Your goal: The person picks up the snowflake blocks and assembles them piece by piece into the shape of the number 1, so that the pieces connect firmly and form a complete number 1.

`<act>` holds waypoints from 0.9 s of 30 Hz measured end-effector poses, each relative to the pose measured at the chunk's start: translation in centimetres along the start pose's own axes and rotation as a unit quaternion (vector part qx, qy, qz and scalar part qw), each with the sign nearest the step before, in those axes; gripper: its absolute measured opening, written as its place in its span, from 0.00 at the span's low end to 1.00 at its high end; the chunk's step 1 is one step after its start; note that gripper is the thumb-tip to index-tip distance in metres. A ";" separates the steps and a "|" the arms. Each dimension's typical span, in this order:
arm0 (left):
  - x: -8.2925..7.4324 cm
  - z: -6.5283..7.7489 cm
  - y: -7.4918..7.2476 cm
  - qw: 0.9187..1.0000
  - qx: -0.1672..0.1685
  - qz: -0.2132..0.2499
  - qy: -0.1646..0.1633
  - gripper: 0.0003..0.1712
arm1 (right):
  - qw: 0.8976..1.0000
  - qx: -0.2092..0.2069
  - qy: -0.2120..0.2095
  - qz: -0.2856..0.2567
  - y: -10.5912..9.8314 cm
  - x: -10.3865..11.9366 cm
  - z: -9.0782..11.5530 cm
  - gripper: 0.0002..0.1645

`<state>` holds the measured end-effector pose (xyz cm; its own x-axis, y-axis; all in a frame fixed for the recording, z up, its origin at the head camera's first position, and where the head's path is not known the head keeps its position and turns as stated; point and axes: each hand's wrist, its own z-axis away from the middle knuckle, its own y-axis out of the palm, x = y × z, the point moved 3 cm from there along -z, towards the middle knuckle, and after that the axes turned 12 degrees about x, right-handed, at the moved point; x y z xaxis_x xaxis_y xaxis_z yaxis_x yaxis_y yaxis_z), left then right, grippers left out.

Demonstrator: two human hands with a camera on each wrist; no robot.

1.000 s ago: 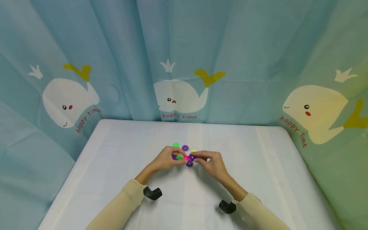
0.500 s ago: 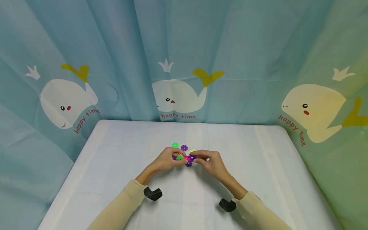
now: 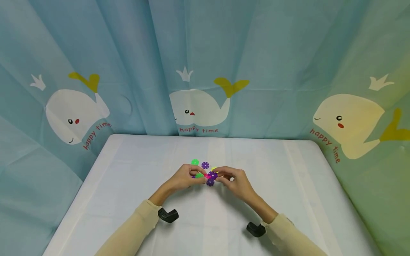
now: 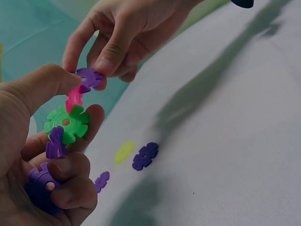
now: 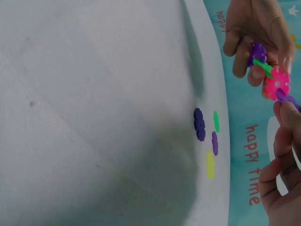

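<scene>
Several notched plastic snowflake discs are linked in a short chain in my left hand (image 3: 184,176). In the left wrist view the chain shows a green disc (image 4: 66,123) and a purple disc (image 4: 56,142), with another purple disc (image 4: 42,176) under the curled fingers. At its far end is a pink disc (image 5: 277,84), gripped by my left thumb and fingers. My right hand (image 3: 237,179) pinches a purple disc (image 4: 90,80) between thumb and forefinger. This disc stands against the edge of the pink one, turned across it. Both hands are above the table.
Loose discs lie on the white table (image 3: 272,199) under and beyond the hands: a green one (image 3: 195,162), a purple one (image 3: 205,165), a yellow one (image 5: 210,165) and a dark purple one (image 3: 210,182) nearest me. A blue curtain (image 3: 272,53) with whales hangs behind the table.
Both hands stay almost in the same place, with the discs still between them. The wrists have shifted very slightly outward. The loose discs lie as before.
</scene>
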<state>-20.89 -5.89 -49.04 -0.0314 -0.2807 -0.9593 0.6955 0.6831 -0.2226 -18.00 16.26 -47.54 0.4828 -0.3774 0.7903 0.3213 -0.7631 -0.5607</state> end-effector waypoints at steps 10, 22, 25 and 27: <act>0.0 -0.2 0.2 1.000 0.024 -0.010 0.015 0.16 | 0.999 0.001 -0.009 0.032 -0.3 0.0 0.3 0.15; -0.5 -0.2 0.8 0.982 -0.012 -0.147 0.121 0.17 | 1.000 -0.002 0.008 0.025 -0.6 -0.4 0.5 0.14; -0.4 -0.3 0.9 0.976 -0.020 -0.170 0.132 0.15 | 1.000 0.001 0.009 0.022 -0.6 -0.6 0.6 0.14; -0.4 -0.3 1.0 0.972 -0.026 -0.187 0.139 0.14 | 1.000 0.003 0.010 0.022 -0.5 -0.7 0.6 0.15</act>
<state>-20.39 -4.95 -48.94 -0.4732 -0.3283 -0.8175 0.5613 0.6029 -0.5670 -18.02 17.24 -47.89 0.4802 -0.4214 0.7693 0.3052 -0.7420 -0.5969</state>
